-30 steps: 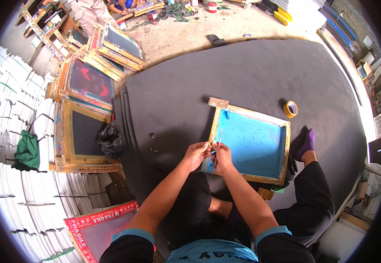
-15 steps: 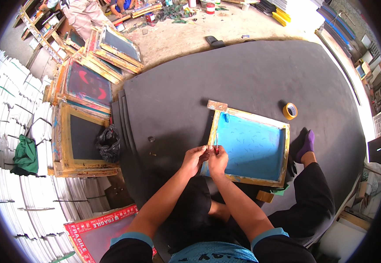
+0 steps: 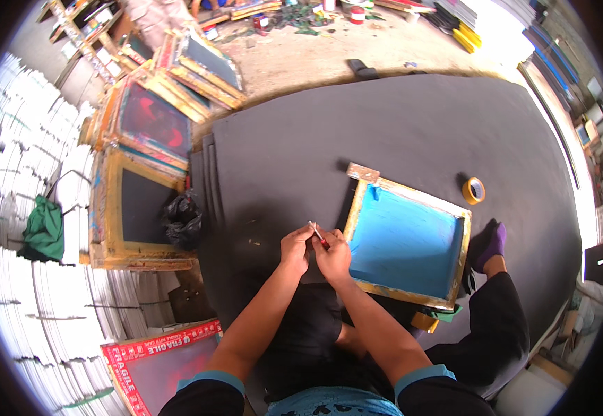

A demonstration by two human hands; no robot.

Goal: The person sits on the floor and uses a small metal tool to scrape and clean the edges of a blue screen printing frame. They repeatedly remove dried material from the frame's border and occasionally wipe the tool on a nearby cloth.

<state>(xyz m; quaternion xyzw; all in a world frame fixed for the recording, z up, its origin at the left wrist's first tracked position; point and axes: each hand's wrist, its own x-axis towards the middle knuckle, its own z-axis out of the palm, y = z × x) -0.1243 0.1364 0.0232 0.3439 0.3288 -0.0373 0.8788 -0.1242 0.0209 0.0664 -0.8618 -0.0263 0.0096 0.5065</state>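
Note:
My right hand (image 3: 332, 258) is closed round a small tool with a red handle and a thin pale shaft (image 3: 324, 243), its kind too small to tell. Its tip points up and to the left. Against that tip my left hand (image 3: 294, 249) pinches its fingers; whatever lies between them is hidden. Just right of my hands, a silk-screen frame (image 3: 463, 260) with blue mesh rests on the dark sheet. A small wooden block (image 3: 363, 172) sits at its far left corner.
A roll of yellow tape (image 3: 474, 191) lies beyond my foot in a purple sock (image 3: 496, 243). Stacked screen frames (image 3: 105, 208) and a black plastic bag (image 3: 182, 218) stand to the left, beside bundled white sheets (image 3: 10, 277). A person's trousered legs (image 3: 150, 21) show at the far left.
Both hands have drawn left and off the frame's edge, bringing the red-handled tool along. It now tilts toward my left fingers. The view has shifted slightly.

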